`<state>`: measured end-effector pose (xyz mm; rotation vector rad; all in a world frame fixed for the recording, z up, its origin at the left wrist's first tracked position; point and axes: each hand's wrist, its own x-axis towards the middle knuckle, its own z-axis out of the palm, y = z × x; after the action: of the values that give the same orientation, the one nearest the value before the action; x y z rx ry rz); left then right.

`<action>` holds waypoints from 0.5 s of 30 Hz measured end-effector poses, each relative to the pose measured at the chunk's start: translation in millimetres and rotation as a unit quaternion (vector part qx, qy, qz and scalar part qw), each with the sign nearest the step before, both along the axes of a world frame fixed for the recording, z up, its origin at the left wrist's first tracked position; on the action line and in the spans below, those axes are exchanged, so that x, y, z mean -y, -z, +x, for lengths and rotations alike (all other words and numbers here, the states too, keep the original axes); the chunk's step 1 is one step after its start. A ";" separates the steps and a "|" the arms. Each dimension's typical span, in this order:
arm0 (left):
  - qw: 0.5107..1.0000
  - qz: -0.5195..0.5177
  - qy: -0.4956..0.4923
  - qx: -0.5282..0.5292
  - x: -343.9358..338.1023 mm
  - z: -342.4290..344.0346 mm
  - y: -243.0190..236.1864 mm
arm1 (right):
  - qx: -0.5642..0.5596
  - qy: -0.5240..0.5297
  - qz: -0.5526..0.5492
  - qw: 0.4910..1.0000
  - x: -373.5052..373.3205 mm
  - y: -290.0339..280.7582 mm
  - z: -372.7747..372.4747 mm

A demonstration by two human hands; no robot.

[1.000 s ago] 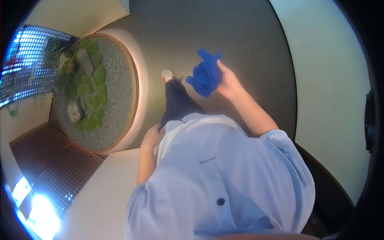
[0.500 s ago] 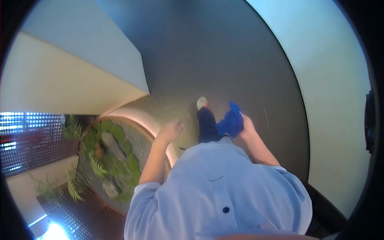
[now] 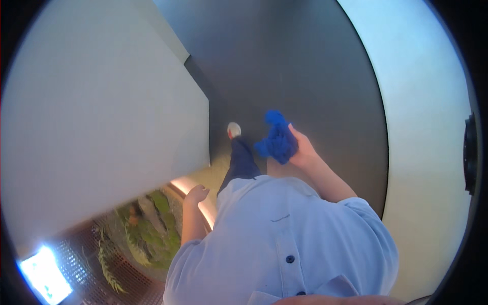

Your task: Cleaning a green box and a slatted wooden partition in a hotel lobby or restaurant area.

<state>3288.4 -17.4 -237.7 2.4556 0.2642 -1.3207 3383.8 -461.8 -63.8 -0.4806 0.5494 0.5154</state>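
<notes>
A crumpled blue cloth [image 3: 278,141] is gripped in my right hand [image 3: 303,150]; my thumb lies along its edge while the fingers are mostly hidden beneath the folds. The cloth hangs in front of my body, above the dark floor. My left hand [image 3: 197,194] hangs low at my side with loosely bent fingers, and nothing shows in it. It is nearest to the lit curved rim [image 3: 205,207] of a planted bed.
A tall pale wall [image 3: 112,117] with a corner stands close on my left. Behind it lies a mossy bed [image 3: 157,218] with stones and ferns. The dark grey floor [image 3: 284,66] stretches ahead, and a white curved wall [image 3: 422,127] borders it on the right. One shoe [image 3: 234,130] shows.
I have walked forward: the pale wall fills more of the left, and the planted bed has slid back. The cloth, still in my right hand, is raised slightly. My left hand has swung back.
</notes>
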 end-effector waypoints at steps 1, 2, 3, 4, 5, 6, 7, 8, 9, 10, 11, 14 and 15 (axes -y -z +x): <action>0.998 0.015 0.064 -0.022 -0.2 52.6 5.6 | 0.002 -0.005 -0.003 1.000 -8.0 0.2 43.5; 0.996 0.000 0.089 -0.031 3.8 107.1 11.8 | -0.026 0.006 -0.003 1.000 -14.7 3.1 84.1; 0.992 -0.015 0.118 -0.037 18.9 172.6 11.0 | -0.052 0.022 -0.004 0.998 -18.1 6.1 127.3; 0.992 -0.075 0.099 -0.002 26.8 234.0 20.3 | -0.045 0.011 -0.006 0.999 -20.8 8.1 170.5; 0.989 -0.126 0.065 0.039 27.5 297.6 31.2 | -0.071 0.000 0.005 0.997 -26.1 20.5 221.4; 0.985 -0.148 0.069 0.063 57.7 377.0 7.6 | -0.107 0.022 0.008 0.994 -17.0 33.2 261.4; 0.979 -0.169 0.079 0.080 97.7 449.6 -31.1 | -0.119 0.060 0.003 0.991 -4.5 35.2 291.8; 0.966 -0.202 0.094 0.134 114.7 517.2 -50.5 | -0.113 0.056 0.005 0.992 -1.5 33.2 328.2; 0.947 -0.235 0.112 0.187 130.9 584.0 -65.4 | -0.067 0.085 0.009 0.994 3.7 36.1 365.4; 0.930 -0.258 0.099 0.243 152.9 643.1 -86.4 | -0.025 0.117 0.014 0.993 13.2 42.9 398.8; 0.909 -0.281 0.085 0.297 173.7 696.4 -108.8 | -0.036 0.137 -0.013 0.990 26.6 48.6 435.0; 0.875 -0.374 0.033 0.305 205.3 850.1 -149.5 | 0.014 0.153 -0.006 0.988 56.2 61.4 563.9; 0.868 -0.390 0.035 0.305 207.7 897.9 -141.0 | -0.012 0.167 0.013 0.986 64.9 63.8 610.9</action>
<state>4186.3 -225.1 -96.6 2.0079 -0.4422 -0.4403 3994.7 -526.7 -127.6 -0.3480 0.6321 0.2075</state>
